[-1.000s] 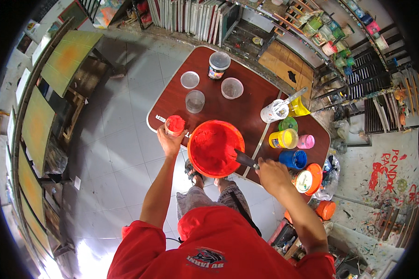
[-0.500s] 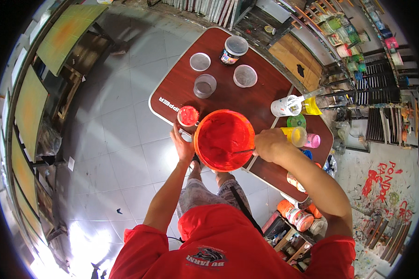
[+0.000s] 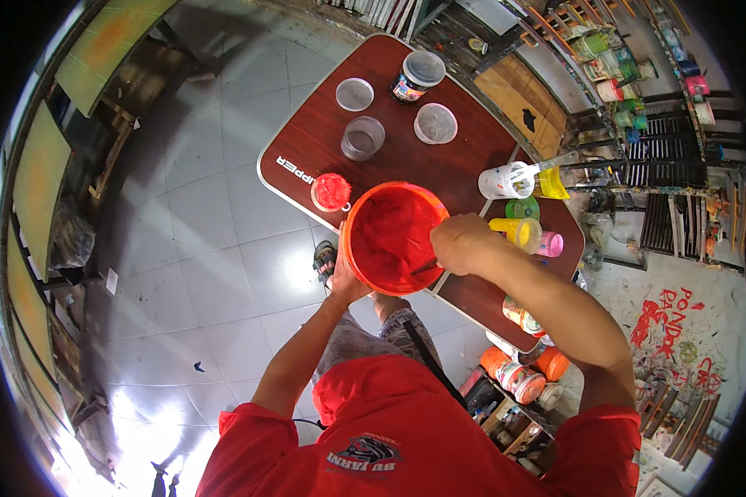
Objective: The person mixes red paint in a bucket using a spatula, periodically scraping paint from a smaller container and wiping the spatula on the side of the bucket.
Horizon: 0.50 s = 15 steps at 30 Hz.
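Bucket: a round plastic bucket [image 3: 394, 238] coated inside with thick, wet red paint is sitting at the near edge of the table [image 3: 406, 157], partly overhanging it toward the person.
Left hand: the left hand [image 3: 346, 277] is gripping the bucket's near-left rim and wall, fingers wrapped under it.
Right hand: the right hand [image 3: 458, 244] is closing in a fist over the bucket's right rim, holding a thin stick [image 3: 423, 268] that is dipping into the paint.
Table: a glossy dark reddish wood-look top with rounded corners and a pale edge band is tilting away in the view.
Red-filled cup: one small round cup [image 3: 331, 191] of red paint is standing just beside the bucket, at the table's left edge.
Clear cups: three clear plastic cups [image 3: 362, 137] are standing apart on the far half; they are looking empty.
Jar: one dark jar [image 3: 416, 76] with a pale lid is sitting near the far end.
Colour pots: a white tub [image 3: 506, 180], a yellow cup [image 3: 525, 232] and a pink one [image 3: 551, 244] are crowding the right edge, near the right hand.
Open room: bare tabletop is lying between the bucket and the clear cups; shiny grey floor tiles [image 3: 199, 232] are spreading wide on the left.
Right side: shelves of paint tins [image 3: 518, 377] are pressing close under the table's right edge.
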{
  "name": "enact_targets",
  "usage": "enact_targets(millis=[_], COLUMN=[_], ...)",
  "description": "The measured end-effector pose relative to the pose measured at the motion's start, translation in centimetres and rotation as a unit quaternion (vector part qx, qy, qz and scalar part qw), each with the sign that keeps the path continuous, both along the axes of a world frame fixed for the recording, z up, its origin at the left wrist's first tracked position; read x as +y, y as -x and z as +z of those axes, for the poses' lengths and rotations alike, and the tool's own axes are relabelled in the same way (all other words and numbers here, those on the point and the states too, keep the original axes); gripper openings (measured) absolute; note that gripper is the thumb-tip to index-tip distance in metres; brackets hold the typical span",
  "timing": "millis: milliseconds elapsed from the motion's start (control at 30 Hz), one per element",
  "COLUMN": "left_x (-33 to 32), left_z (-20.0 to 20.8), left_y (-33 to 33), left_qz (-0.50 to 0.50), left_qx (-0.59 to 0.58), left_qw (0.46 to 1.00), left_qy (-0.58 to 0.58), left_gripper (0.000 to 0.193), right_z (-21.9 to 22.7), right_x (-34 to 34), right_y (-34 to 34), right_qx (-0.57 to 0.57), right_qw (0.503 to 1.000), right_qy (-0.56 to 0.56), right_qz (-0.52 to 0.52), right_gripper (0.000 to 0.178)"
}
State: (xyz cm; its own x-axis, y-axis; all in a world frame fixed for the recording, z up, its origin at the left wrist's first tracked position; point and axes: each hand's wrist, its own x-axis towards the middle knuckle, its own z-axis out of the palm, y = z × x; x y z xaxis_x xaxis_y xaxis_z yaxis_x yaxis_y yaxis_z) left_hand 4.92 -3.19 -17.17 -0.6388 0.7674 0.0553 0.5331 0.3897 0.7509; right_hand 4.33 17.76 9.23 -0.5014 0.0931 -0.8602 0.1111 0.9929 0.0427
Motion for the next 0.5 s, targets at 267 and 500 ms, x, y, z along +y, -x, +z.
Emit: enact_targets(millis=[267,500], left_x=[-0.1,-0.6], left_z=[-0.6,-0.9], left_y=[-0.2,-0.2], left_qz=[0.021,0.025], left_qx=[0.000,0.016], left_qw=[0.999,0.999], left_qy=[-0.027,-0.024], left_gripper=[0.121,0.120], right_z=[-3.3,-4.1], right_x=[-1.6,-2.5], right_y=[-5.1,-10.8], right_qx=[0.012,0.150], right_qw=[0.997,0.984], right_qy=[0.007,-0.006], right_qz=[-0.082,-0.096], right_gripper=[0.024,0.032])
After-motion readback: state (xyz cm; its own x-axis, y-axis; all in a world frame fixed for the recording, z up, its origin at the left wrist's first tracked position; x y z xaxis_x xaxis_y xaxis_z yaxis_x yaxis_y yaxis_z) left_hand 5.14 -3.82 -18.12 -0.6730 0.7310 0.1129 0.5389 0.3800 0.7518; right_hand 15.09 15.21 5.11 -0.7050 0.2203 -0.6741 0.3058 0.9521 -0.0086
